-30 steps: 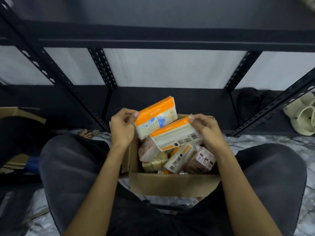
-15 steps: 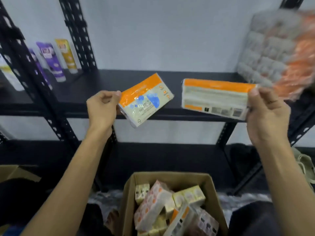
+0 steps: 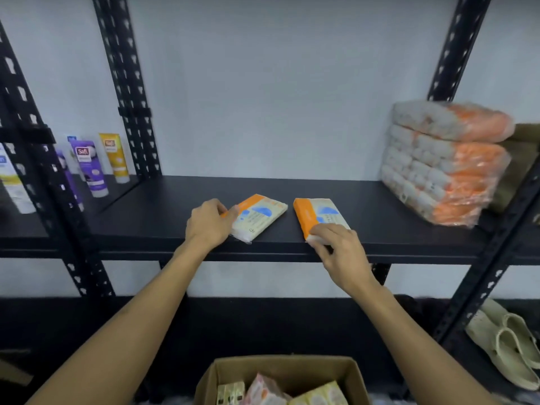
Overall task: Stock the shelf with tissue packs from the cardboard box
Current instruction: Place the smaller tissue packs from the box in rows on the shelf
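Both tissue packs now lie on the shelf (image 3: 365,217); left hand (image 3: 209,225) grips left pack (image 3: 258,216), hiding its near-left end; right hand (image 3: 336,244) grips right pack (image 3: 317,216), covering its near end.

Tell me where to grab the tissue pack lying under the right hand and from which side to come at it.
Grip the right tissue pack across its two long edges, from above at its near end. It lies flat on the shelf, the near end at the front lip, where the right hand rests; the left pack leaves a gap.

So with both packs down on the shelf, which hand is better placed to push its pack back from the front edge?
Probably the right hand. Its tissue pack lies at the shelf front edge, fingers on its near end. The left hand holds its pack from the side.
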{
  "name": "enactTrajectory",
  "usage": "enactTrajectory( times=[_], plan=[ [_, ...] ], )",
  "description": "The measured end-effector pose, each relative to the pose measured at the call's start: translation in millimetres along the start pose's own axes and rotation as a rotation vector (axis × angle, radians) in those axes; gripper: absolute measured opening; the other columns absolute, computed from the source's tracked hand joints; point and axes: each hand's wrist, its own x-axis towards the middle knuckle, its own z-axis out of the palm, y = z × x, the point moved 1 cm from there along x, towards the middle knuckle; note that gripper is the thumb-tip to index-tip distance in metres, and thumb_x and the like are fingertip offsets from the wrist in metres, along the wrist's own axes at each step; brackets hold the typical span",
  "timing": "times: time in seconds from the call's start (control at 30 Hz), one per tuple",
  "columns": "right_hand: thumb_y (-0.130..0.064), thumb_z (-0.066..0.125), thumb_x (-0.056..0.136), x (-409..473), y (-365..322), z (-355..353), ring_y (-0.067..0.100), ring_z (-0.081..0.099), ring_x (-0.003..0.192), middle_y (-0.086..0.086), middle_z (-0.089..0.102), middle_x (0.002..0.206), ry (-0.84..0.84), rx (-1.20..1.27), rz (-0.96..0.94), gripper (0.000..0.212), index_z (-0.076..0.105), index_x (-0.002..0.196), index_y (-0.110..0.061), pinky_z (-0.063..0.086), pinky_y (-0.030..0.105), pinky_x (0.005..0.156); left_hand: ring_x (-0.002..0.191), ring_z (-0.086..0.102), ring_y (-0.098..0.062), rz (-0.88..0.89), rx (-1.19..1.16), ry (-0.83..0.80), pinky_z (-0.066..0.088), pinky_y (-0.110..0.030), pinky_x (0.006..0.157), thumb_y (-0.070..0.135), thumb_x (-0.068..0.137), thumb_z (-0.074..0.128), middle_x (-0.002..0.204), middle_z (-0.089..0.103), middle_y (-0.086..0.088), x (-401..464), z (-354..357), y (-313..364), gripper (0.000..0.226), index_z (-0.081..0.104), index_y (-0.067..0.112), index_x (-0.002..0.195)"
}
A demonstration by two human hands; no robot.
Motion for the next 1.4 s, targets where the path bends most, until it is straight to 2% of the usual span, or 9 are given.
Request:
enactTrajectory(
  times=[0.23, 0.33, 0.57, 0.77, 0.83, 0.9, 1.07, 1.23, 1.4],
  plan=[
    [-0.015, 0.071, 0.094, -25, -34, -30, 0.017, 0.065, 0.100, -0.005, 0.070, 0.104, 0.158, 0.059, -0.021, 0.010, 0.070, 0.104, -0.016, 0.049, 0.038, 0.075, 0.115, 0.059, -0.023, 0.057, 0.070, 0.015, 0.048, -0.048, 0.101, 0.055, 0.092, 0.065, 0.120, 0.070, 0.000, 1, 14, -10, 0.045, 0.065, 0.021, 0.121],
    [-0.014, 0.066, 0.095, -71, -73, -52, 0.015, 0.064, 0.106, -0.001, 0.069, 0.113, 0.253, 0.180, -0.102, 0.017, 0.070, 0.111, -0.008, 0.052, 0.038, 0.082, 0.116, 0.058, -0.024, 0.088, 0.084, 0.027, 0.045, -0.046, 0.103, 0.055, 0.094, 0.063, 0.120, 0.069, -0.002, 4, 14, -13, 0.044, 0.066, 0.023, 0.124],
    [-0.004, 0.065, 0.095, -177, -93, -13, 0.025, 0.067, 0.110, 0.014, 0.070, 0.117, 0.199, 0.205, -0.111, 0.019, 0.072, 0.110, 0.005, 0.055, 0.042, 0.084, 0.112, 0.059, -0.032, 0.216, 0.259, 0.159, 0.040, -0.042, 0.093, 0.050, 0.103, 0.044, 0.116, 0.071, -0.008, -17, 24, -13, 0.043, 0.064, 0.020, 0.126],
    [-0.025, 0.053, 0.104, -251, -61, 79, 0.022, 0.066, 0.094, 0.003, 0.070, 0.110, -0.271, 0.140, 0.046, 0.027, 0.069, 0.119, -0.010, 0.055, 0.039, 0.075, 0.100, 0.062, -0.028, 0.240, 0.284, 0.210, 0.044, -0.040, 0.085, 0.047, 0.105, 0.036, 0.109, 0.072, -0.007, -23, 28, -17, 0.044, 0.063, 0.018, 0.124],
    [-0.021, 0.067, 0.092, -268, -53, 104, 0.024, 0.067, 0.085, 0.003, 0.070, 0.101, -0.449, 0.066, 0.033, 0.018, 0.069, 0.109, -0.014, 0.054, 0.035, 0.069, 0.099, 0.062, -0.027, 0.240, 0.278, 0.205, 0.045, -0.041, 0.085, 0.048, 0.105, 0.035, 0.108, 0.072, -0.006, -23, 28, -16, 0.044, 0.063, 0.018, 0.123],
    [-0.019, 0.085, 0.068, -285, -53, 120, 0.025, 0.068, 0.075, 0.003, 0.068, 0.095, -0.737, -0.062, 0.011, 0.037, 0.067, 0.100, -0.020, 0.051, 0.032, 0.061, 0.099, 0.062, -0.025, 0.240, 0.278, 0.209, 0.047, -0.041, 0.086, 0.049, 0.105, 0.035, 0.108, 0.072, -0.005, -23, 29, -17, 0.045, 0.063, 0.019, 0.123],
    [-0.017, 0.043, 0.101, -317, -54, 147, 0.034, 0.045, 0.133, 0.014, 0.045, 0.146, -1.206, -0.154, 0.130, 0.045, 0.041, 0.147, -0.016, 0.040, 0.044, 0.104, 0.103, 0.063, -0.027, 0.242, 0.219, 0.164, 0.048, -0.042, 0.091, 0.049, 0.105, 0.040, 0.111, 0.073, -0.003, -18, 24, -19, 0.042, 0.066, 0.024, 0.126],
    [-0.037, 0.045, 0.099, -245, -51, 122, 0.027, 0.062, 0.114, 0.003, 0.064, 0.125, -0.926, -0.034, 0.276, 0.037, 0.058, 0.130, -0.023, 0.050, 0.037, 0.092, 0.113, 0.058, -0.024, 0.297, 0.254, 0.037, 0.033, -0.037, 0.091, 0.051, 0.106, 0.038, 0.118, 0.071, 0.002, -8, 19, -20, 0.039, 0.064, 0.035, 0.132],
    [-0.031, 0.051, 0.091, -92, -55, 28, 0.019, 0.069, 0.078, -0.003, 0.073, 0.092, -0.221, 0.105, 0.052, 0.025, 0.070, 0.101, -0.018, 0.055, 0.031, 0.068, 0.117, 0.056, -0.028, 0.363, 0.314, -0.154, 0.040, -0.046, 0.093, 0.058, 0.104, 0.039, 0.117, 0.070, 0.003, 14, 6, -20, 0.040, 0.062, 0.045, 0.134]
  ],
)
